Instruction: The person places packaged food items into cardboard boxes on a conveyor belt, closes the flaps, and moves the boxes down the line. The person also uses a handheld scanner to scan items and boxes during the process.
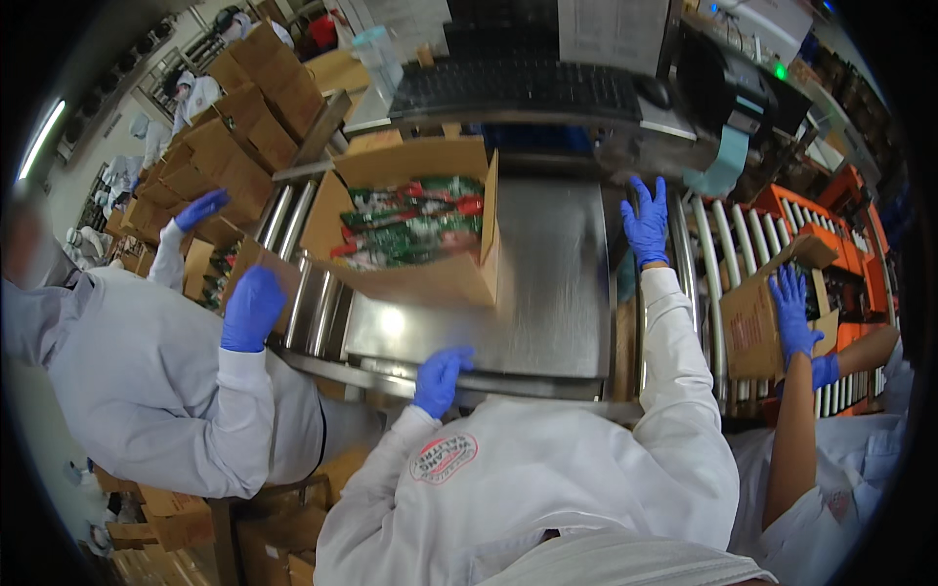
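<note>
An open cardboard box sits on a steel platform in front of me, its flaps raised. Inside it are several shiny green and red plastic packets. My left hand, in a blue glove, is by the platform's front edge with its fingers partly curled; its palm is hidden. Reaching forward past the platform's right side, my right hand has its blue-gloved fingers spread and nothing in them. It is close to the metal frame below the label printer.
At left, a co-worker stands by rollers and stacked cartons. Another person's gloved hand rests on a box over the right roller conveyor. A keyboard and mouse lie on the shelf ahead.
</note>
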### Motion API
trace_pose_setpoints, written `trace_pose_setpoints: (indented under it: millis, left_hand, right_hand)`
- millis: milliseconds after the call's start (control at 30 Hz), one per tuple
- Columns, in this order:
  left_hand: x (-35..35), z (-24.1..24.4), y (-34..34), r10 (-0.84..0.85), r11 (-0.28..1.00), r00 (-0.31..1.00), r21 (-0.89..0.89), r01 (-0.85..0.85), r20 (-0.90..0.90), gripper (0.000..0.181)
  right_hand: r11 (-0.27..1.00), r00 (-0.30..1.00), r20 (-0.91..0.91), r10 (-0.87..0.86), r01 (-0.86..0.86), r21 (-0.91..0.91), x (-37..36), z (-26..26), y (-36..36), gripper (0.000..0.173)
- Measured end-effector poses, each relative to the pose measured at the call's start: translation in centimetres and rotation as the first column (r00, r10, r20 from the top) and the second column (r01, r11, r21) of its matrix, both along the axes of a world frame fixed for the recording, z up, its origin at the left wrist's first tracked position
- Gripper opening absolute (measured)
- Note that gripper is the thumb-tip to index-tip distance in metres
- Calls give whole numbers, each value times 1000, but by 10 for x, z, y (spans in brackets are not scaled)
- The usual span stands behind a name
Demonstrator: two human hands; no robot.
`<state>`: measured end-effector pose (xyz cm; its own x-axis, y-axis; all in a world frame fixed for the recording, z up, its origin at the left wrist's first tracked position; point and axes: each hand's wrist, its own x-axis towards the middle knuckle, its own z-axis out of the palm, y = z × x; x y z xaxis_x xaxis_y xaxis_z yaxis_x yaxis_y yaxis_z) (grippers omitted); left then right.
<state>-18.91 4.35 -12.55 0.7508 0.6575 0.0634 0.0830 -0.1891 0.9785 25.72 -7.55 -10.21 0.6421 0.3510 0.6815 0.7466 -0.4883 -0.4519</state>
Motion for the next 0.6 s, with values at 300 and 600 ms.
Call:
trace_pose_setpoints:
  millis: [300, 600]
  left_hand:
    - [4, -8, 2, 41, 981, 995, 192, -23, -92, 25]
    - [1, -6, 1, 40, 980, 988, 198, -10, -146, 24]
  right_hand:
    - [998, 994, 99, -45, 47, -27, 73, 107, 74, 60]
    - [996, 961, 275, -22, -2, 87, 65, 95, 82, 59]
